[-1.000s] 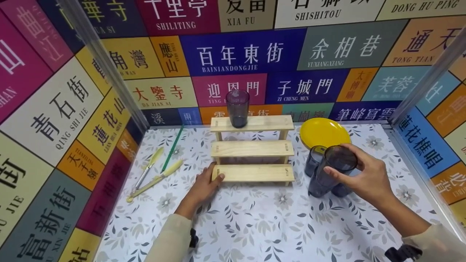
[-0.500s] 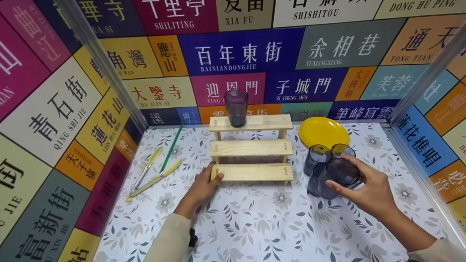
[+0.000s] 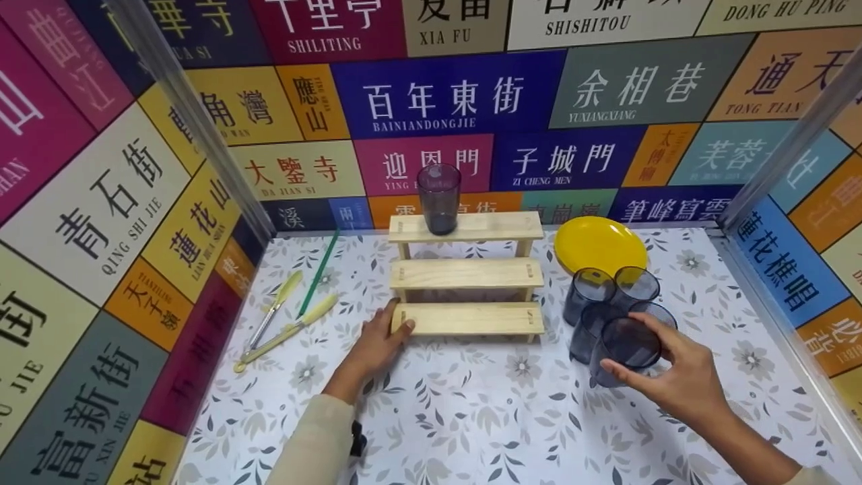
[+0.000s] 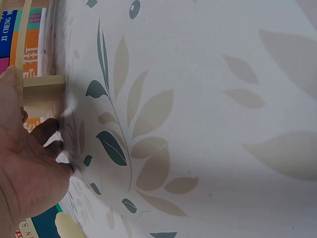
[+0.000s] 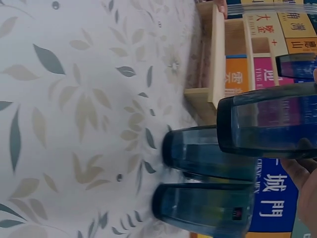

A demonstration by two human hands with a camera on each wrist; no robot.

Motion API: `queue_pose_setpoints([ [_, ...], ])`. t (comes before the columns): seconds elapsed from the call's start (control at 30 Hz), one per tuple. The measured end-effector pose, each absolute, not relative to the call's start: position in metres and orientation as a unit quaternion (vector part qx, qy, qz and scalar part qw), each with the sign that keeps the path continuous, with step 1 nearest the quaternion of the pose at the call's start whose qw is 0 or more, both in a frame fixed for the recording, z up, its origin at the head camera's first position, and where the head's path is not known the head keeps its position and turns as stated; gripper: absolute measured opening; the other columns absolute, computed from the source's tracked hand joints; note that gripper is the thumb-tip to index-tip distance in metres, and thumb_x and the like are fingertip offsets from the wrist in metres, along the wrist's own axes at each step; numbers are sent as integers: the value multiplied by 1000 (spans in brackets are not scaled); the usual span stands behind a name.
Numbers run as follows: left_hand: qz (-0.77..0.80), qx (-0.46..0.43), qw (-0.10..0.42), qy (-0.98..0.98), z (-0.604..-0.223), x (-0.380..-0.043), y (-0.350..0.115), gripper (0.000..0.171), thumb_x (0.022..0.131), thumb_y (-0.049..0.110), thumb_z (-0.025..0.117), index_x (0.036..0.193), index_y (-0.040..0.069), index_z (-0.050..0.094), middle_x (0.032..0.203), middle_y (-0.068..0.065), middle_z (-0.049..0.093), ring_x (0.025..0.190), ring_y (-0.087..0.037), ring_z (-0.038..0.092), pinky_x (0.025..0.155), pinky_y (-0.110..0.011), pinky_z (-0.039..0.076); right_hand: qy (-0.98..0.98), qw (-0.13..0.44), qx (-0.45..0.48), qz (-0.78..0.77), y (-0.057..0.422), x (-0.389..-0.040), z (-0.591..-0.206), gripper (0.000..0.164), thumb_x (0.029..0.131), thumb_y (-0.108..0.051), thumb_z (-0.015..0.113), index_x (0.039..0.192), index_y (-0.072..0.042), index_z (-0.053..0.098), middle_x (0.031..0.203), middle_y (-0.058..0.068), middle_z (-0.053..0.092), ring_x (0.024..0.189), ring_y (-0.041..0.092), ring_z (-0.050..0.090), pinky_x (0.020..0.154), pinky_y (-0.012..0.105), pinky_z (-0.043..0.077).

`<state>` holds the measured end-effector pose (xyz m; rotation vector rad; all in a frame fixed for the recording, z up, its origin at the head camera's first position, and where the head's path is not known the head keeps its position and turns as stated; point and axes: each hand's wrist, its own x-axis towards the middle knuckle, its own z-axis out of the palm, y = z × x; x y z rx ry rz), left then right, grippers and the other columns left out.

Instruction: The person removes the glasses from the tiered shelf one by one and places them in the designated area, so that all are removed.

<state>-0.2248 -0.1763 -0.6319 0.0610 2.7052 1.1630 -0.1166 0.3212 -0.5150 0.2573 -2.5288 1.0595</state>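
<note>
My right hand (image 3: 680, 377) grips a dark tinted drinking glass (image 3: 626, 347) by its side. In the right wrist view the held glass (image 5: 270, 119) is raised off the table, its base higher than those of the standing glasses (image 5: 208, 208). Just behind it in the head view stand several matching glasses (image 3: 591, 296), close together. My left hand (image 3: 380, 343) holds the left end of the lowest step of a three-step wooden stand (image 3: 471, 318), thumb on top of the board. One upright glass (image 3: 440, 202) stands on the top step, left of its middle.
A yellow plate (image 3: 599, 246) lies behind the glasses. At the left are yellow-tipped tongs (image 3: 283, 337), spread apart, and a thin green stick (image 3: 318, 276). Printed panels (image 3: 444, 94) wall in the back and sides of the flower-patterned table (image 3: 471, 417).
My right hand has moved the held glass toward the table's front, away from above the other glasses, whose rims now show more. My left hand has stayed at the stand.
</note>
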Motion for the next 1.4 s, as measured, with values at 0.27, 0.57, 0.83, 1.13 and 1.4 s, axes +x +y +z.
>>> queue_pose_setpoints([
  [0.27,400,37,96,911,-634,-228,-177,80,115,58,50,178,18,23,181,-25,27,170,-50,19,136,-72,10,-901,208,78,374,321,-107,-547,87,68,-24,109,144,-9,71,132,22,77,111,-23,55,87,-4,44],
  [0.57,408,20,99,907,-636,-226,-176,85,112,67,49,179,25,22,183,-23,24,171,-49,16,136,-72,13,-889,254,77,374,320,-102,-566,88,63,-21,111,142,-12,73,129,17,79,104,-16,60,81,0,44],
  [0.83,406,13,103,908,-636,-226,-176,86,111,69,48,179,25,21,183,-21,24,172,-47,15,137,-71,12,-899,224,42,374,318,-98,-582,85,67,-27,110,143,-16,73,132,15,78,107,-16,60,80,-1,45],
  [1.13,403,20,102,909,-635,-225,-176,84,112,67,48,179,24,21,183,-23,24,172,-48,15,135,-74,14,-894,218,34,389,315,-100,-597,86,67,-24,110,142,-9,72,132,17,77,115,-23,56,87,-3,46],
  [1.4,397,28,94,912,-636,-226,-177,84,113,66,48,179,21,21,182,-23,27,171,-48,17,136,-72,14,-903,229,51,361,315,-103,-598,87,67,-29,110,141,-7,71,126,15,78,110,-1,68,86,-4,44],
])
